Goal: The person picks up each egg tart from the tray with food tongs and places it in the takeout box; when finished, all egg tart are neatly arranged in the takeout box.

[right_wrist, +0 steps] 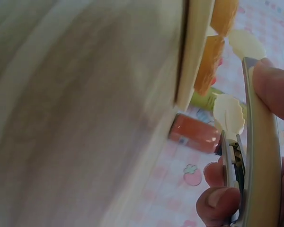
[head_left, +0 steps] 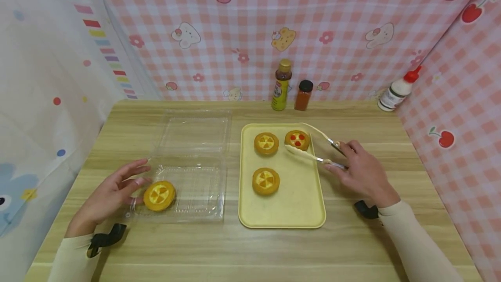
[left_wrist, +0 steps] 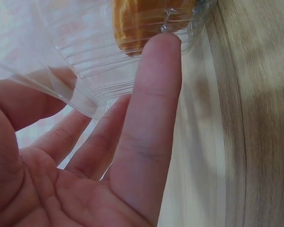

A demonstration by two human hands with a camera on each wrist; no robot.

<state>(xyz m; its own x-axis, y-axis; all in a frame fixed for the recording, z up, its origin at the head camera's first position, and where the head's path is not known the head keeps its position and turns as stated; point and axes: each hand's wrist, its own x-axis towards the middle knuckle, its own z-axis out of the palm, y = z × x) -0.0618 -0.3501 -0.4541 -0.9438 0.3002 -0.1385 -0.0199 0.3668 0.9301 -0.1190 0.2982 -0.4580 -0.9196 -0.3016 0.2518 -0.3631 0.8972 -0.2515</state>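
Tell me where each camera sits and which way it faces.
Head: on the head, facing forward and down at the yellow tray and clear container; left hand, right hand and forearms show.
Left wrist: on that wrist, facing the container; palm and fingers show.
Right wrist: on that wrist, facing past the tongs to the tray's edge; fingers show.
Head and right wrist share tongs and red-orange jar.

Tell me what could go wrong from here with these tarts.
The tongs in the right hand straddle the red-topped tart; squeezing unevenly might smear its topping or let it slip. The clear container might tip or slide if the left hand at its edge moves, shifting the tart inside.
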